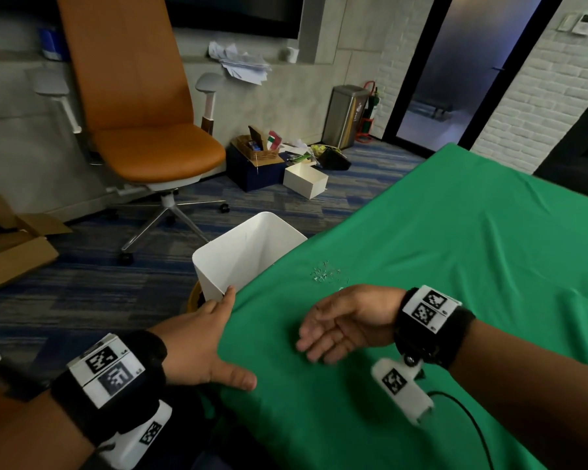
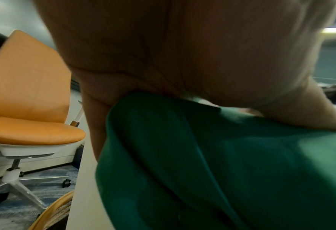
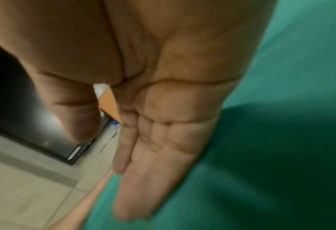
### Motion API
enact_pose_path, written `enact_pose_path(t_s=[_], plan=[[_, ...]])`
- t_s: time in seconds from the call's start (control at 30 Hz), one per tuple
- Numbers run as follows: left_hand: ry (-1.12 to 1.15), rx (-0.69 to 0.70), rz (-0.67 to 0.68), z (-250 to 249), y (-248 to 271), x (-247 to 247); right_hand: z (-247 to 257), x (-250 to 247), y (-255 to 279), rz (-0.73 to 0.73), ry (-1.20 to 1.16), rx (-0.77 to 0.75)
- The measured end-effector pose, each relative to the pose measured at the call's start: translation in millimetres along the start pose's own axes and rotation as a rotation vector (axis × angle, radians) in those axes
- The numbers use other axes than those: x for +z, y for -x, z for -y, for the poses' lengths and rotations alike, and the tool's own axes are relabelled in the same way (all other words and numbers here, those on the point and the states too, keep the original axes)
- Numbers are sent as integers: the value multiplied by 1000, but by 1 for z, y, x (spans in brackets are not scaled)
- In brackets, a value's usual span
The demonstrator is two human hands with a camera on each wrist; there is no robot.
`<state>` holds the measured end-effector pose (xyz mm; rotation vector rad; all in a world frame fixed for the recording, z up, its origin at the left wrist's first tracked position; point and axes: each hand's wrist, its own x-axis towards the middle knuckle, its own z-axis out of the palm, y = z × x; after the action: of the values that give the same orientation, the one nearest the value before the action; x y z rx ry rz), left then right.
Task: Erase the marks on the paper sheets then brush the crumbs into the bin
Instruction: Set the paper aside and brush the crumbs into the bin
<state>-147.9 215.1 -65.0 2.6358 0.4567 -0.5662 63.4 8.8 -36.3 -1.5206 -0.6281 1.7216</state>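
Crumbs (image 1: 325, 273) lay back from the desk (image 1: 455, 239) edge by the bin (image 1: 248, 252), and the right hand (image 1: 345, 322), fingers (image 1: 311, 344) loosely together, holding nothing, risked scattering them onto the floor.

Below the green cloth (image 1: 438, 266), the white bin (image 1: 248, 252) is partly hidden. The crumbs (image 1: 325, 273) are too small to be told apart. The left hand (image 2: 182, 54) (blurred in the wrist view) is cut off there by the top edge.
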Motion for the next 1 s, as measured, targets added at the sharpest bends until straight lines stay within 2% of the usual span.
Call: enact_pose_path(t_s=[0.07, 0.17, 0.23, 0.3, 0.4, 0.43, 0.47, 0.5, 0.53, 0.6, 0.67, 0.73, 0.77, 0.8, 0.87, 0.9, 0.93, 1.0], plan=[[8, -1, 6, 0, 0, 0, 7, -15, -11, -235, -121, -11], [19, 1, 2, 1, -1, 0, 22, -29, -18, -545, -221, -197], [30, 4, -5, 3, -2, 1, 29, -21, -17, -581, -129, -281], [36, 6, -10, 4, -3, 2, 26, -4, -18, -385, -47, -246], [42, 12, -11, 3, -3, 1, 8, 17, -27, 149, 3, -65], [45, 14, -14, 3, -3, 1, 3, 17, -32, 273, 15, -26], [46, 15, -18, 3, -3, 0, 2, 14, -35, 319, 4, 1], [45, 16, -21, 3, -3, 0, 4, 9, -37, 282, -29, 20], [39, 16, -23, 3, -3, 0, 9, 4, -39, 165, -75, 20], [30, 14, -26, 3, -2, 1, 23, -9, -40, -197, -195, -50], [32, 19, -33, 3, -1, 2, 38, -22, -34, -544, -286, -194], [33, 21, -37, 3, 0, 3, 51, -25, -14, -683, -315, -303], [32, 21, -34, 3, 1, 3, 55, -24, -2, -700, -238, -304], [28, 21, -30, 3, 1, 2, 56, -24, 12, -732, -36, -261], [17, 29, -28, 2, 1, 1, 48, -26, 35, -779, 675, -46], [13, 35, -32, 1, 1, 1, 39, -25, 42, -751, 1003, 96], [12, 40, -38, 1, 1, 1, 28, -22, 46, -720, 1198, 221], [17, 47, -50, 1, 1, 1, 5, -20, 46, -719, 1341, 410]])
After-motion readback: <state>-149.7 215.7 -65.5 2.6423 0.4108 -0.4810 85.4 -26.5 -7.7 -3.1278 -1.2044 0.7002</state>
